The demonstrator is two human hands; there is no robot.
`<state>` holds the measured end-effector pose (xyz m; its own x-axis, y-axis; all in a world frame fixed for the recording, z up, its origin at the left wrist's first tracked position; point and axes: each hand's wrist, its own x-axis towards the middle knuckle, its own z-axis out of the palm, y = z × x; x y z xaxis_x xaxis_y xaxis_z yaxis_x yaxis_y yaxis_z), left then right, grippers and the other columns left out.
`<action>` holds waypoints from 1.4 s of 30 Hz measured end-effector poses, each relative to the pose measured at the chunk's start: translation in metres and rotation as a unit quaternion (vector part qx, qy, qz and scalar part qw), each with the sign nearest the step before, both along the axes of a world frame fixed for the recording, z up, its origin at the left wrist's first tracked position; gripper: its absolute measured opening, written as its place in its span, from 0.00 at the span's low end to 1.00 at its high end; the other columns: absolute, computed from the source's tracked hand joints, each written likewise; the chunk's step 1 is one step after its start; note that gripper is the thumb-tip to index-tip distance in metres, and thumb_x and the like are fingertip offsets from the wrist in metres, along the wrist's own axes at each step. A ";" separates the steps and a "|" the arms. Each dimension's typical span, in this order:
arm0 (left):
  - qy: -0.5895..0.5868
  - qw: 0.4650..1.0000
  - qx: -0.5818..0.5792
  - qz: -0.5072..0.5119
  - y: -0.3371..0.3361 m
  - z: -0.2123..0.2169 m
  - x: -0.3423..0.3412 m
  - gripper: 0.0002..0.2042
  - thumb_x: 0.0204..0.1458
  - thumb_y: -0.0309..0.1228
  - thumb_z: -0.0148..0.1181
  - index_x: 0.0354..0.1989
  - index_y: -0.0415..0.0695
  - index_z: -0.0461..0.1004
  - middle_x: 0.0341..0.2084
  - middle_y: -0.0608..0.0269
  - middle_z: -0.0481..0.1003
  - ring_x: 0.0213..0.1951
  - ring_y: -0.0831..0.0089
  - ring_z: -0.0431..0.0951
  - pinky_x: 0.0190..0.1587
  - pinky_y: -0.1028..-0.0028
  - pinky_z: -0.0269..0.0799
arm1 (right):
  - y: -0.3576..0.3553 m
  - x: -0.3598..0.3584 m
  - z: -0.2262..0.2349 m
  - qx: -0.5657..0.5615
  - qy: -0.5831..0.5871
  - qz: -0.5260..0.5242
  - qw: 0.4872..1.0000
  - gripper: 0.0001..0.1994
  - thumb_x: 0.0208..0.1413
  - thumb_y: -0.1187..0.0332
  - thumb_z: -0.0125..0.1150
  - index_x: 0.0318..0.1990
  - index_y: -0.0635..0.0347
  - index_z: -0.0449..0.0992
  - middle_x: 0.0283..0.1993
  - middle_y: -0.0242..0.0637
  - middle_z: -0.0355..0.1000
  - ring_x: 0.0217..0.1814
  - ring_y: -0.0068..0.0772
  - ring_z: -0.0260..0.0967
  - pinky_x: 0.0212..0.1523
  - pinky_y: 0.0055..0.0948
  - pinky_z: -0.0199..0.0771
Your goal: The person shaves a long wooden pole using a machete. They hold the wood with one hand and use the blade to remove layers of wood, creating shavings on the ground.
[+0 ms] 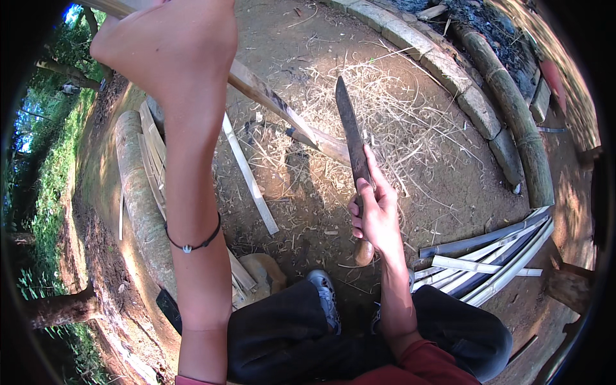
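Observation:
My left hand (pixel 170 48), partly cut off by the top edge, is closed around a long split piece of bamboo (pixel 260 93); most of its fingers are hidden. From that hand the bamboo slants down toward the middle of the ground. My right hand (pixel 380 215) grips a knife (pixel 348 119) with a long dark blade and a wooden handle. Its blade points up and away from me, index finger stretched along it. In the picture the blade crosses another length of wood or bamboo (pixel 333 149) near the bamboo's lower end; whether they touch I cannot tell.
Pale shavings (pixel 398 122) litter the dirt ahead. A curved stone border (pixel 443 67) and a thick bamboo pole (pixel 507 96) edge the far right, beside ash. Bamboo strips (pixel 494 256) are piled at right. A log (pixel 144 192) lies left, near a single strip (pixel 250 176).

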<state>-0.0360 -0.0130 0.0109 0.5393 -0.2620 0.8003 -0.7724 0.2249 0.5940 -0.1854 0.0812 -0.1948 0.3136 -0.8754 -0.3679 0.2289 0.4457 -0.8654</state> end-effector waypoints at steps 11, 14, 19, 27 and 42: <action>-0.005 0.998 0.049 0.032 0.010 -0.009 0.026 0.03 0.51 0.19 0.49 0.27 0.37 0.69 0.19 0.66 0.65 0.16 0.81 0.59 0.17 0.81 0.54 | 0.025 0.046 -0.014 -0.205 0.128 -0.003 0.970 0.32 0.62 0.78 0.45 0.75 0.48 0.52 0.21 0.32 0.65 0.20 0.14 0.59 0.24 0.22 0.67; 0.018 0.991 0.087 0.099 0.001 -0.002 0.005 0.03 0.51 0.18 0.49 0.27 0.37 0.69 0.19 0.65 0.65 0.16 0.81 0.58 0.16 0.82 0.54 | 0.021 0.062 -0.104 -0.220 0.208 0.018 0.953 0.34 0.59 0.79 0.46 0.74 0.49 0.52 0.25 0.42 0.72 0.19 0.26 0.61 0.28 0.27 0.70; -0.327 0.943 0.063 -0.012 0.013 -0.008 0.075 0.02 0.50 0.18 0.49 0.27 0.36 0.68 0.19 0.65 0.64 0.16 0.81 0.57 0.16 0.82 0.53 | 0.014 0.063 -0.093 -0.151 0.151 0.043 0.976 0.31 0.61 0.79 0.45 0.73 0.51 0.54 0.27 0.35 0.68 0.25 0.19 0.60 0.30 0.25 0.68; -0.120 0.986 0.069 0.094 0.002 0.002 0.041 0.08 0.53 0.29 0.51 0.28 0.36 0.68 0.17 0.69 0.63 0.17 0.79 0.61 0.22 0.77 0.57 | 0.019 0.064 -0.132 -0.181 0.249 0.024 0.951 0.33 0.59 0.78 0.47 0.73 0.45 0.55 0.23 0.43 0.68 0.22 0.28 0.66 0.30 0.29 0.70; -0.091 0.996 -0.011 0.022 -0.003 -0.014 0.072 0.12 0.46 0.23 0.62 0.17 0.37 0.64 0.13 0.66 0.66 0.18 0.83 0.65 0.19 0.79 0.61 | 0.047 0.056 -0.197 -0.153 0.299 0.051 0.940 0.32 0.59 0.78 0.47 0.73 0.49 0.55 0.42 0.54 0.78 0.29 0.51 0.74 0.42 0.39 0.75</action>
<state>0.0363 -0.0157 -0.0034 0.3963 -0.2225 0.8907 -0.8758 0.1994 0.4395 -0.1297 0.1284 -0.3919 0.2181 -0.9458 -0.2405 -0.3706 0.1477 -0.9170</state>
